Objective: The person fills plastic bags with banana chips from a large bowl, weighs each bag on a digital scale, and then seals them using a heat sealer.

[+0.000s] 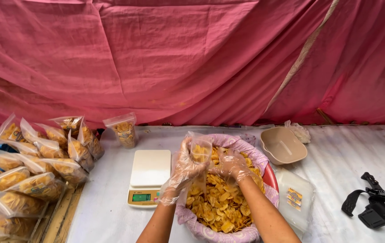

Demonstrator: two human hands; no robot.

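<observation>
Left hand (184, 168), in a loose clear plastic glove, was closed on the side of a small clear bag (200, 150), holding its mouth open. Right hand (231, 165), also gloved, fingers curled at the bag's mouth with a few chips; couldn't tell whether it gripped the bag's edge too. The bag sat between both hands, above the big bowl, only a little yellow at the bottom, so judged barely started filling.

Directly under the hands: bowl (271, 177) with red rim, lined with patterned cloth, heaped with yellow chips (221, 204). Lots left in there.

Just left of left hand: white kitchen scale (149, 176), nothing on its platform, green display lit. So this bag not weighed yet.

Farther left: pile of filled chip bags (35, 173), many done already, stacked at the desk edge. One filled bag (123, 129) stood alone beyond the scale.

Right of right hand: flat stack of empty bags (295, 198) with labels, so more packing to go. Beyond the hands to the right, an empty tan scoop tub (282, 145). Far right on the desk (336, 157), a black strap (372, 207). Pink cloth (192, 58) hung behind.
</observation>
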